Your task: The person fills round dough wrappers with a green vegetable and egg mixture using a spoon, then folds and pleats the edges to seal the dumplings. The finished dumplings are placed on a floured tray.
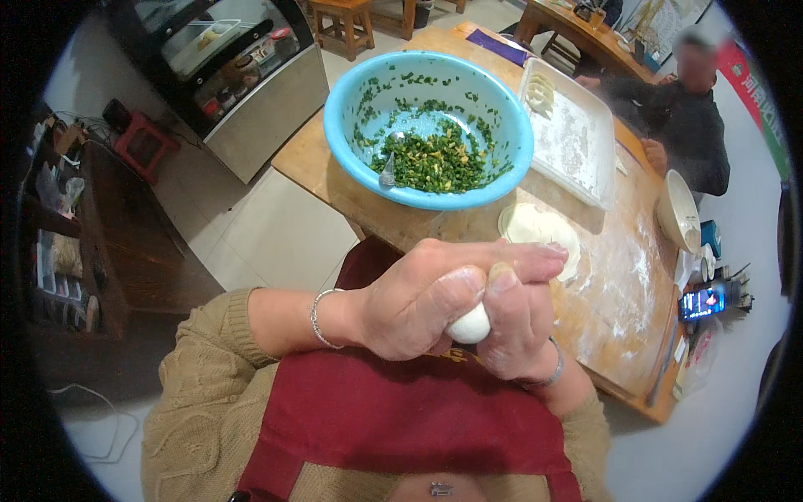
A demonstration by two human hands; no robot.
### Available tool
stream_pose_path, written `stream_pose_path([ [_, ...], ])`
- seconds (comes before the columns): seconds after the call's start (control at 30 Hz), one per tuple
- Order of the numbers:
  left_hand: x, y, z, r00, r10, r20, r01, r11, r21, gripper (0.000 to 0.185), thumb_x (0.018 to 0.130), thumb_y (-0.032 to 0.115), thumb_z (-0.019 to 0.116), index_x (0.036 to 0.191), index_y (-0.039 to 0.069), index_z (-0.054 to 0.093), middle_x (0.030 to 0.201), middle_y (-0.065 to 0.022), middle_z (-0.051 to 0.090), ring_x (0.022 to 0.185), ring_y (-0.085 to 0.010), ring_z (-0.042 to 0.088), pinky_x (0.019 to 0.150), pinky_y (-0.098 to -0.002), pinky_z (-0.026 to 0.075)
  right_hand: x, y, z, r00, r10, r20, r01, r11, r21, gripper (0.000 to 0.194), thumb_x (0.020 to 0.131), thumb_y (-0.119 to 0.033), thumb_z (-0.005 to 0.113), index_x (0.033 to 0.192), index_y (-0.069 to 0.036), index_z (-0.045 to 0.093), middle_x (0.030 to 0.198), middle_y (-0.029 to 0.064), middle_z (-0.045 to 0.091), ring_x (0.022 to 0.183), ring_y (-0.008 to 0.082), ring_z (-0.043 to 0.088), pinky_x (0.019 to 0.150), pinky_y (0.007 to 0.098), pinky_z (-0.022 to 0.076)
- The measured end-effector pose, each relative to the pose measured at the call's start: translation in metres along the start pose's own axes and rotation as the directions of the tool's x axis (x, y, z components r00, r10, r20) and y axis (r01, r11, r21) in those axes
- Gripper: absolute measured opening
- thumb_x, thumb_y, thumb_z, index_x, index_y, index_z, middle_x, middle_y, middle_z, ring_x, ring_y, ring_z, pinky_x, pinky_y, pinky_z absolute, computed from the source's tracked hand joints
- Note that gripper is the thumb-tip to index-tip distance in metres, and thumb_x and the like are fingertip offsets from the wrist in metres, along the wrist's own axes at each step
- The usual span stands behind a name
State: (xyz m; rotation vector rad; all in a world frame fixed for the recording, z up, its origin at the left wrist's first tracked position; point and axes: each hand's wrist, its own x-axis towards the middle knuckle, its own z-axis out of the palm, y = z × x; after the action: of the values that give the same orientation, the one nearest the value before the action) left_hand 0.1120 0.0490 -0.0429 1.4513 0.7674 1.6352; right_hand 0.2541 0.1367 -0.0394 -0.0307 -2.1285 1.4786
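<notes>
My left hand (414,301) and my right hand (524,314) are clasped together above the table's near edge. Pressed between them is a white dumpling (470,325); only its smooth, rounded lower end shows below my thumbs. Flour dusts my fingers. Just beyond my fingertips lie round dough wrappers (533,226), overlapping on the board and partly hidden by my hands. Farther off, a light blue basin (426,199) holds chopped green filling (439,160) with yellow bits. A metal spoon (388,172) leans inside it.
A white tray (571,157) beyond the basin carries several dumplings (541,93) at its far end. Flour streaks the wooden board (621,301). On the right are a cream bowl (677,210), a lit phone (702,304) and a rolling pin (662,367). A person (684,125) sits across the table.
</notes>
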Motion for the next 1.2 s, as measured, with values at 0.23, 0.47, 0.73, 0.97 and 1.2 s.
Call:
stream_pose_path([
  [0.23, 0.007, 0.003, -0.003, 0.971, 0.221, 0.089, -0.237, 0.936, 0.259, 0.055, 0.105, 0.030, 0.034, 0.135, -0.014, 0.049, 0.132, -0.0314, 0.058, 0.126, -0.0431, 0.057, 0.108, -0.0434, 0.043, -0.003, -0.005, -0.003, 0.991, -0.135, -0.007, 0.133, 0.987, -0.092, 0.035, 0.103, -0.022, 0.041, 0.095, 0.004, 0.064, 0.089, 0.0128, 0.066, 0.084, 0.0225, 0.064, 0.079, 0.0336, 0.0494],
  [0.47, 0.005, 0.014, 0.000, 0.975, 0.164, 0.151, -0.199, 0.945, 0.260, 0.051, 0.103, 0.024, 0.032, 0.138, -0.008, 0.050, 0.131, -0.0297, 0.060, 0.135, -0.0429, 0.050, 0.111, -0.0528, 0.037, -0.005, -0.010, 0.001, 0.986, -0.159, -0.054, 0.154, 0.984, -0.086, 0.029, 0.100, -0.018, 0.046, 0.105, 0.005, 0.063, 0.098, 0.0147, 0.066, 0.092, 0.0253, 0.064, 0.088, 0.0350, 0.0492],
  [0.73, 0.001, 0.010, 0.000, 0.998, 0.061, 0.025, -0.066, 0.944, 0.323, 0.056, 0.105, 0.034, 0.031, 0.141, -0.004, 0.049, 0.109, -0.0165, 0.064, 0.088, -0.0224, 0.052, 0.076, -0.0335, 0.041, 0.012, -0.007, -0.012, 0.953, -0.288, 0.091, 0.300, 0.934, -0.193, 0.035, 0.095, -0.015, 0.054, 0.121, 0.009, 0.058, 0.114, 0.0187, 0.061, 0.106, 0.0297, 0.062, 0.101, 0.0387, 0.0470],
  [0.97, 0.006, 0.013, -0.009, 0.905, -0.394, -0.161, 0.388, 0.919, -0.070, 0.062, 0.107, 0.044, 0.031, 0.144, -0.003, 0.048, 0.092, -0.0063, 0.066, 0.048, -0.0064, 0.050, 0.044, -0.0186, 0.042, 0.032, 0.014, -0.006, 0.940, 0.330, 0.084, -0.337, 0.865, 0.372, 0.078, 0.101, -0.066, 0.033, 0.085, 0.004, 0.065, 0.069, 0.0123, 0.066, 0.062, 0.0235, 0.066, 0.056, 0.0299, 0.0532],
  [1.2, 0.006, 0.013, -0.015, 0.873, -0.463, -0.152, 0.444, 0.884, -0.147, 0.068, 0.101, 0.038, 0.051, 0.151, -0.004, 0.034, 0.112, -0.0141, 0.066, 0.056, -0.0121, 0.062, 0.049, -0.0223, 0.052, 0.036, 0.020, -0.008, 0.877, 0.369, 0.308, -0.480, 0.631, 0.610, 0.125, 0.073, -0.099, 0.010, 0.102, 0.011, 0.061, 0.075, 0.0196, 0.066, 0.058, 0.0296, 0.066, 0.049, 0.0355, 0.0559],
])
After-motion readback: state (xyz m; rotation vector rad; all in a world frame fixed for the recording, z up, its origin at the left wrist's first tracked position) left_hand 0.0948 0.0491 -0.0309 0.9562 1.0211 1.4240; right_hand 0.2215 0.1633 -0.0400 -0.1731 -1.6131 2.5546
